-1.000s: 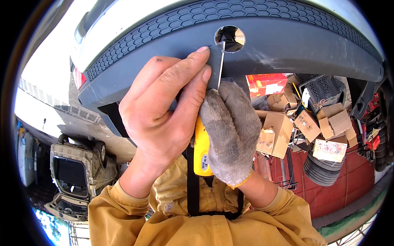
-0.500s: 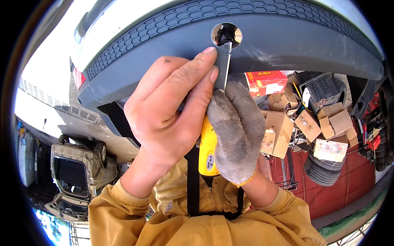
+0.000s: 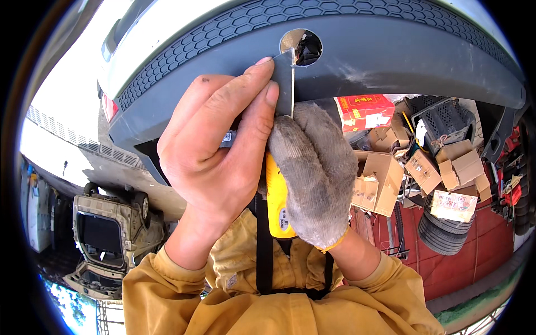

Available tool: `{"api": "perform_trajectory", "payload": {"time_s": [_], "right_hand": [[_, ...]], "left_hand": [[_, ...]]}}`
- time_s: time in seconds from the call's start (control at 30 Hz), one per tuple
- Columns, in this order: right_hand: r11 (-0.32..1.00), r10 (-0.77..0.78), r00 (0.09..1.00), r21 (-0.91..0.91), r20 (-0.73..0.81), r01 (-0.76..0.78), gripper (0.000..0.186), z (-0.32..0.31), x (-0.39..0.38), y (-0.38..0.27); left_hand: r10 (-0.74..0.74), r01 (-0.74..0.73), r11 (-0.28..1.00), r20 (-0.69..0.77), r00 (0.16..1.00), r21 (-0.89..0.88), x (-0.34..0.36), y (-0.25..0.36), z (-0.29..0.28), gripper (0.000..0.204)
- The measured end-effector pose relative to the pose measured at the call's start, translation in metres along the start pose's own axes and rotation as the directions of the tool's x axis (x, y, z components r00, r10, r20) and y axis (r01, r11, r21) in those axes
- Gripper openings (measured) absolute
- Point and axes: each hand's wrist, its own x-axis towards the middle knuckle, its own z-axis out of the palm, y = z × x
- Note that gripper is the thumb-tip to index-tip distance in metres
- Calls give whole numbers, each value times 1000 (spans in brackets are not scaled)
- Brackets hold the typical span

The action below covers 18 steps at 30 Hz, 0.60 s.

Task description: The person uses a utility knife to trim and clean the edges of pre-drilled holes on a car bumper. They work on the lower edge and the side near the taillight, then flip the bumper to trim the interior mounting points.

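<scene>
My gloved right hand is wrapped round the yellow handle of a utility knife, whose broad grey blade points up and away from me. My bare left hand is closed, its thumb and index fingertip against the blade's left side. The blade tip meets the lower left rim of a round hole in a dark grey plastic car bumper. Black material shows inside the hole. The grey knit glove hides most of my right fingers.
Below the bumper at right lie a red box, open cardboard boxes, a black crate and stacked tyres on a red floor. A stripped vehicle body stands at left. Honeycomb trim runs along the bumper.
Both hands and the knife have shifted left. The blade tip has gone from the hole's lower right side to its lower left rim.
</scene>
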Motion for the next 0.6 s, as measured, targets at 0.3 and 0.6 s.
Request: {"api": "perform_trajectory", "payload": {"time_s": [0.3,0.6], "right_hand": [[1000,23,1000,18,-14,-22,21,-3,7,-8],[998,-58,998,35,-38,59,13,-3,8,3]], "left_hand": [[-13,13,1000,-20,1000,-10,-2,1,1,25],[-27,27,1000,-9,1000,-2,-2,2,2,23]]}}
